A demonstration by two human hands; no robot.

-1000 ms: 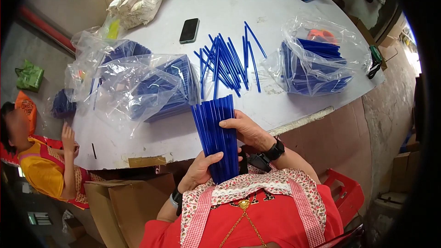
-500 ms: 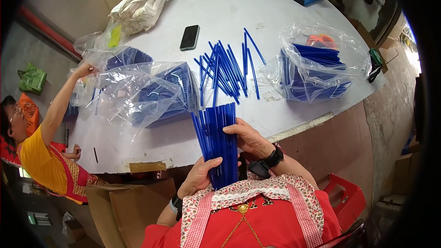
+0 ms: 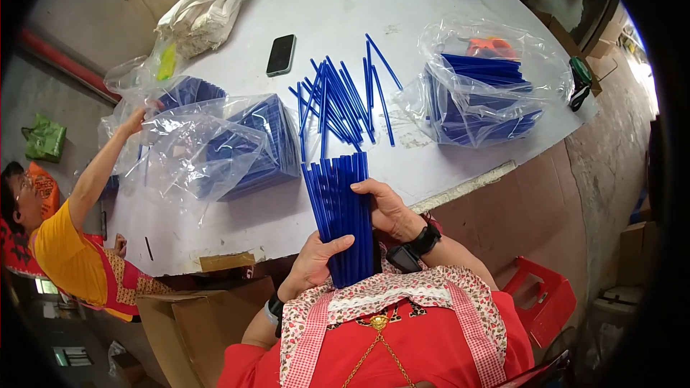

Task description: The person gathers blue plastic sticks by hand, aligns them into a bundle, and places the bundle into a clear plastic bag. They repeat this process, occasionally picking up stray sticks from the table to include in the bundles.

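At the near edge of the tabletop, the left hand and right hand have fingers wrapped around a bundle of blue tubes, left low, right higher, seemingly to stop it fanning out. Loose blue tubes lie mid-tabletop, probably for easy reach.

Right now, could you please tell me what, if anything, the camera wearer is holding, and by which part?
A bundle of blue sticks: left grip around its lower part, right grip higher, at its right side.
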